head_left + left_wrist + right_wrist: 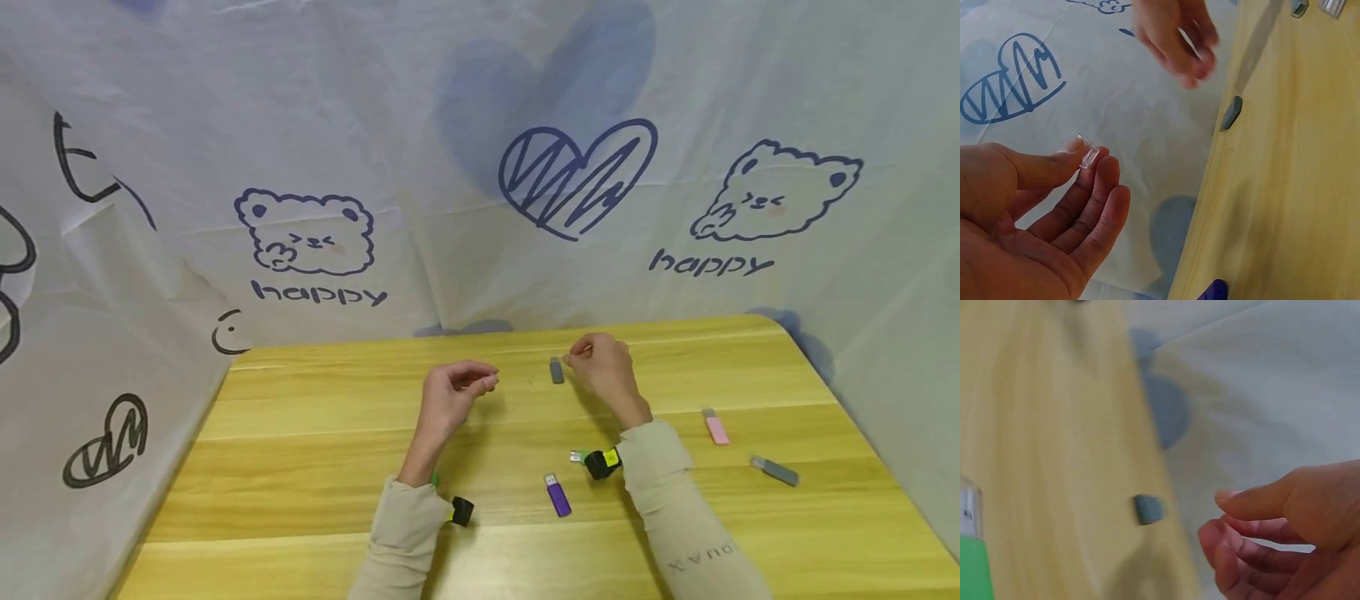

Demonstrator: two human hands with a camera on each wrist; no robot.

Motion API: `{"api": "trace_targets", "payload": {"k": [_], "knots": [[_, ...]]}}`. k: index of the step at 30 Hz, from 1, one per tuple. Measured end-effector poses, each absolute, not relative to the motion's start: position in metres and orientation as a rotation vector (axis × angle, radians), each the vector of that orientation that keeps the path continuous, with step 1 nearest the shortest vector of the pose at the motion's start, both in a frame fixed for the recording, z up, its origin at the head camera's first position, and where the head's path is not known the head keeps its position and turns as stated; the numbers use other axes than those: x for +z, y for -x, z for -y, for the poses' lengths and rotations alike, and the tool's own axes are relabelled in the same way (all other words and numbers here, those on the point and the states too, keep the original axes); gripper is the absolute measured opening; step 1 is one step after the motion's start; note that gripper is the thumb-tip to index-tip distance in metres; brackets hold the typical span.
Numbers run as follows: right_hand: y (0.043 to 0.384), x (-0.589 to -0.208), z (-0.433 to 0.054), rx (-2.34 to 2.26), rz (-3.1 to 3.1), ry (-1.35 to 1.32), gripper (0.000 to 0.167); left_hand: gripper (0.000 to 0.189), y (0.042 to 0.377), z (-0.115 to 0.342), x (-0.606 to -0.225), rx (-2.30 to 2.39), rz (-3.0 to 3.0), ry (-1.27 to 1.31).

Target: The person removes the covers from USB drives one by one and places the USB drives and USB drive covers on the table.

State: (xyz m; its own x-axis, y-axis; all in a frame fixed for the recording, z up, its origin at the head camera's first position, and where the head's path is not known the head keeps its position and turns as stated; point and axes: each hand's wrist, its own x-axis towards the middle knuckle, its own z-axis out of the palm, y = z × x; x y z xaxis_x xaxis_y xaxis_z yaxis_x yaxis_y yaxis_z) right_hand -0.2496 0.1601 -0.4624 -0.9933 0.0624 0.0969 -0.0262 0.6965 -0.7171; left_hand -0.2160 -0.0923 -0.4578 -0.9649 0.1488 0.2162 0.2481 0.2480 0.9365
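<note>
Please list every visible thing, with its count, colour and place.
wood-grain table: one, yellow, below
slim grey USB sticks: two, grey, back and right
slim pink USB stick: one, pink, right
slim purple USB stick: one, purple, front centre
slim green USB stick: one, green, centre, partly hidden
green item: one, green, left-centre, mostly hidden
clear plastic-looking piece: one, colourless, in left grip
printed cloth backdrop: one, whitish, behind table
beige sleeves: two, beige, foreground
black boxy devices: two, black, beside sleeves
left grip, right grip: two, bare, above table
</note>
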Motion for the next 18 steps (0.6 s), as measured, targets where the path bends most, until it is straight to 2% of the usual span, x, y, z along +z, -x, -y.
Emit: {"api": "trace_targets", "payload": {"k": [10, 18], "knots": [[0.197, -0.428, -0.182, 1.293, 2.678, -0.094, 0.019, 0.011, 0.213, 0.082, -0.463, -1.817, 2.486, 0.431], [0.175, -0.416, -0.202, 1.305, 2.682, -0.123, 0.023, 0.013, 0.227, 0.066, -0.47, -1.743, 2.644, 0.437]]}}
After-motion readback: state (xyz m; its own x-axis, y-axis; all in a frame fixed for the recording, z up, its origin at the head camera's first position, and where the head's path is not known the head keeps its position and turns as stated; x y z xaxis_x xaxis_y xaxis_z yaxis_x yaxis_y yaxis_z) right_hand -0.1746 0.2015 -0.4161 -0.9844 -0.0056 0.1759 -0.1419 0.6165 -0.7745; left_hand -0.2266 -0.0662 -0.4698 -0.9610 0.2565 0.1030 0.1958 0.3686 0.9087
